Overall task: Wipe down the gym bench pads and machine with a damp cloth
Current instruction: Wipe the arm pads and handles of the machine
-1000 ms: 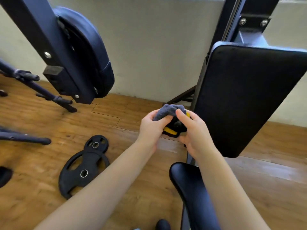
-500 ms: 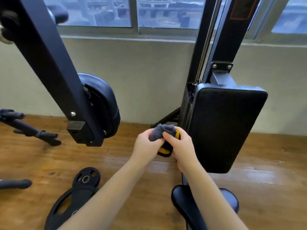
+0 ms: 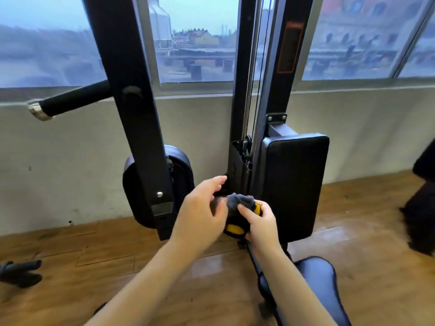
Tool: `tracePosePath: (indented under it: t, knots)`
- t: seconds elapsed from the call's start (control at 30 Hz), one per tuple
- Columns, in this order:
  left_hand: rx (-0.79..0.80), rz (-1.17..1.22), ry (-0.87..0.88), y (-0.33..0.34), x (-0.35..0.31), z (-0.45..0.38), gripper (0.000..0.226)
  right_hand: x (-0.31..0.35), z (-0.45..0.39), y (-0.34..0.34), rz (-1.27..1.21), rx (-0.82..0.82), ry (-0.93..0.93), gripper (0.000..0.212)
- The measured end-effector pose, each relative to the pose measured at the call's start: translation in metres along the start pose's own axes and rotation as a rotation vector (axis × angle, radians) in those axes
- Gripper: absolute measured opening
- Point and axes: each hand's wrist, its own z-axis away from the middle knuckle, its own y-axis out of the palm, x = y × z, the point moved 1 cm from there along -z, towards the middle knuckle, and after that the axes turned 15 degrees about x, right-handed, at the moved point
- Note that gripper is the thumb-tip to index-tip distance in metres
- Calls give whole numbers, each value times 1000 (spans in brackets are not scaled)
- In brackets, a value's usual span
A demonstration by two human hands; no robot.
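Observation:
My right hand [image 3: 260, 223] pinches a bunched grey cloth [image 3: 240, 201] against a black and yellow knob [image 3: 235, 228] low on the machine's upright. My left hand [image 3: 202, 210] hovers just left of the cloth with fingers spread and relaxed, holding nothing. The black rectangular chest pad [image 3: 294, 184] stands upright directly to the right of my hands. A rounded black arm pad [image 3: 181, 175] hangs behind a slanted black frame bar [image 3: 131, 109] on the left. The dark seat pad [image 3: 317, 285] lies below my right forearm.
The machine's central column with cables [image 3: 254, 95] rises in front of a wide window. A padded handle [image 3: 70, 100] sticks out to the left. The wooden floor [image 3: 70, 267] spreads below, with dark equipment at the left edge [image 3: 18, 274] and right edge [image 3: 421, 208].
My head has tilted up, bringing the window into view. My left hand has let go of the cloth and opened; my right hand still holds the cloth at the knob.

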Motion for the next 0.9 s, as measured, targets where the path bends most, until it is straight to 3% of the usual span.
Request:
tracePosePath:
  t: [0.13, 0.2, 0.27, 0.37, 0.43, 0.5, 0.63, 0.83, 0.9]
  knots:
    - [-256, -207, 441, -71, -3, 22, 25, -3, 7, 23, -16, -57, 28, 8]
    - [-478, -251, 419, -100, 11, 24, 24, -1, 6, 33, -12, -60, 43, 15]
    - [-604, -157, 209, -117, 26, 16, 42, 0, 2, 46, -1, -48, 40, 17]
    - [-404, 128, -79, -121, 37, -13, 80, 7, -7, 68, 37, -98, -20, 13]
    - [-288, 255, -162, -114, 42, -32, 79, 14, -14, 81, 21, -130, -73, 23]
    - [-295, 279, -149, -109, 50, -41, 74, 19, -20, 95, 31, -81, -134, 31]
    - [-308, 256, -83, -106, 63, -49, 68, 10, -29, 125, 198, 77, -247, 25]
    - [-368, 240, -11, -95, 72, -55, 67, 53, -64, 110, 361, -147, -482, 21]
    - [-369, 255, 3, -92, 72, -59, 68, 77, -77, 123, 426, -78, -585, 22]
